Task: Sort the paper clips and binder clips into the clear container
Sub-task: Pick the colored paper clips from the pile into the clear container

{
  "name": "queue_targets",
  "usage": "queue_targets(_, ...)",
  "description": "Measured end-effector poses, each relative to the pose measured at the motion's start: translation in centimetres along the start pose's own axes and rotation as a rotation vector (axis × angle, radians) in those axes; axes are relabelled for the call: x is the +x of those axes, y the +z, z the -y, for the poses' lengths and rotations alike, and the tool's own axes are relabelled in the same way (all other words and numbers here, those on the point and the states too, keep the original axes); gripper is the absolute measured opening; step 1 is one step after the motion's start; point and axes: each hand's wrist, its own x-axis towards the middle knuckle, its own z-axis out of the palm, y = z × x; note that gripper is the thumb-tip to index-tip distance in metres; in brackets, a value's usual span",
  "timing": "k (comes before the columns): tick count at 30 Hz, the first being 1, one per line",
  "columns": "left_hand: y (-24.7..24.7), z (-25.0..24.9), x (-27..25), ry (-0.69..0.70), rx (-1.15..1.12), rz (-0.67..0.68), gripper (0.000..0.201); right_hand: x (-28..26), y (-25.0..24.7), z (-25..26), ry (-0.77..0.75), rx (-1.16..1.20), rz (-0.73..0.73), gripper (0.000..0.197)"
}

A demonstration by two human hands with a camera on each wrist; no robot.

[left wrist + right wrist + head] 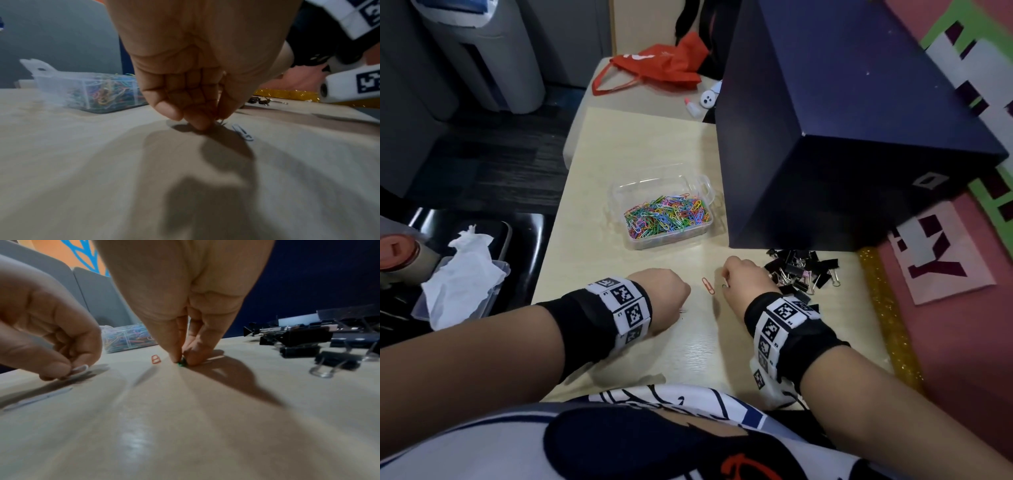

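Left hand (666, 291) low on the table (585, 212), fingertips pinching a white paper clip (79, 369). Right hand (744, 279) nips a green paper clip (180, 364) against the tabletop. Red paper clip (708, 285) lies between the hands. Binder clips (803, 272) heaped just right. Farther: clear container (664, 214), holding coloured clips.
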Motion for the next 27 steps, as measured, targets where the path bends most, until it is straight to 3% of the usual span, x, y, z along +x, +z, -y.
queue_targets(5,-0.6,-0.6,0.0,0.042,0.059,0.065,0.031,0.1,-0.6,0.8,0.014,-0.135,-0.004,0.030)
queue_targets(16,-2.0,-1.0,0.2,0.042,0.136,0.135,0.015,0.9,0.1,3.2,-0.070,-0.140,0.038,0.029)
queue_targets(23,-1.2,1.0,0.6,-0.021,0.071,0.051,0.021,1.7,-0.2,3.0,0.011,-0.078,0.036,0.026)
queue_targets(27,-1.9,2.9,0.5,-0.072,-0.058,-0.120,0.021,2.1,-0.8,3.0,0.050,-0.074,0.076,0.025)
